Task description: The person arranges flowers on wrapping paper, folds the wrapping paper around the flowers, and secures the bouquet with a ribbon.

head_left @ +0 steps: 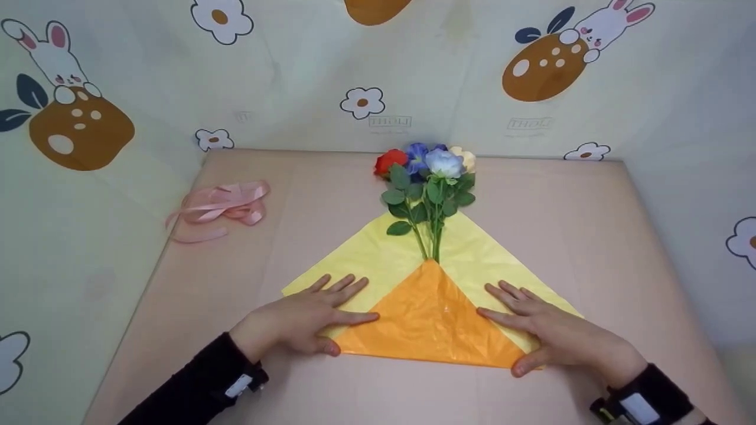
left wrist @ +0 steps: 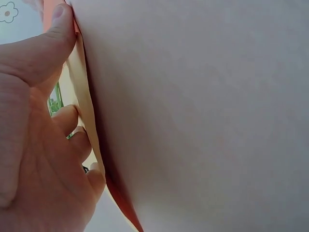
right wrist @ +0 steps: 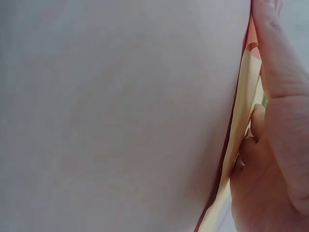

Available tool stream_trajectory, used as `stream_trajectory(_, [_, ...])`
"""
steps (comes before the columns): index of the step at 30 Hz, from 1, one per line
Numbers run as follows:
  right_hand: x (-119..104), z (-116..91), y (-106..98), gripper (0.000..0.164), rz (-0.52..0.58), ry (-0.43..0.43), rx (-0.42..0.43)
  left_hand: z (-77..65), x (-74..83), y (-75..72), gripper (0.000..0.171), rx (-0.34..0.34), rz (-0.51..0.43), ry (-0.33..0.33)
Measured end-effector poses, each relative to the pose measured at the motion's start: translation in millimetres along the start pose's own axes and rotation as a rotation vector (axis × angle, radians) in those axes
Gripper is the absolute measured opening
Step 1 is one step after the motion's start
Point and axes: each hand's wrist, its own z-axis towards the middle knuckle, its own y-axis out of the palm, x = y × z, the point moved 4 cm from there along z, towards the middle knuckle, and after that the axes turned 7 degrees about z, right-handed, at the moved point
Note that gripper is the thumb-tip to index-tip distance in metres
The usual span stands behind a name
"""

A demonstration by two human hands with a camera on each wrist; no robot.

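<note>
Touching folded paper (head_left: 434, 321), left hand (head_left: 307, 317) and right hand (head_left: 546, 327) lie spread

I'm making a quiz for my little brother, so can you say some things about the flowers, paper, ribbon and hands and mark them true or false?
1. The red flower is at the left end of the bunch in the head view. True.

2. The pink ribbon is tied around the stems. False: it lies loose, apart from the flowers, on the person's left side.

3. The left hand rests on the paper with its fingers spread. True.

4. The right hand holds scissors. False: it rests on the paper too.

5. The stems go out of sight at the top of the orange triangle. True.
</note>
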Motion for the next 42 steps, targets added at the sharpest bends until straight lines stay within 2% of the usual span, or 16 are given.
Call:
stream_trajectory(12, [2.7,-3.6,-2.2,0.101,0.042,0.060,-0.015,-1.1,0.4,-3.5,0.088,-0.030,-0.003,0.009])
stream_trajectory(23, [-0.7,-2.2,-3.8,0.101,0.021,0.069,-0.013,-1.0,-0.8,0.1,0.088,-0.033,-0.008,-0.007])
stream_trajectory(33, [-5.8,-0.1,-6.9,0.098,0.080,0.080,-0.034,-0.6,0.0,-1.2,0.086,-0.043,0.015,-0.014])
stream_trajectory(38, [-22.6,4.5,-12.3,0.101,0.000,0.114,-0.044,-0.7,2.7,-5.1,0.082,-0.031,0.019,-0.022])
stream_trajectory(42, [-47.6,16.1,-16.0,0.100,-0.130,0.082,0.021,1.4,8.4,-9.6,0.081,0.004,0.021,-0.024])
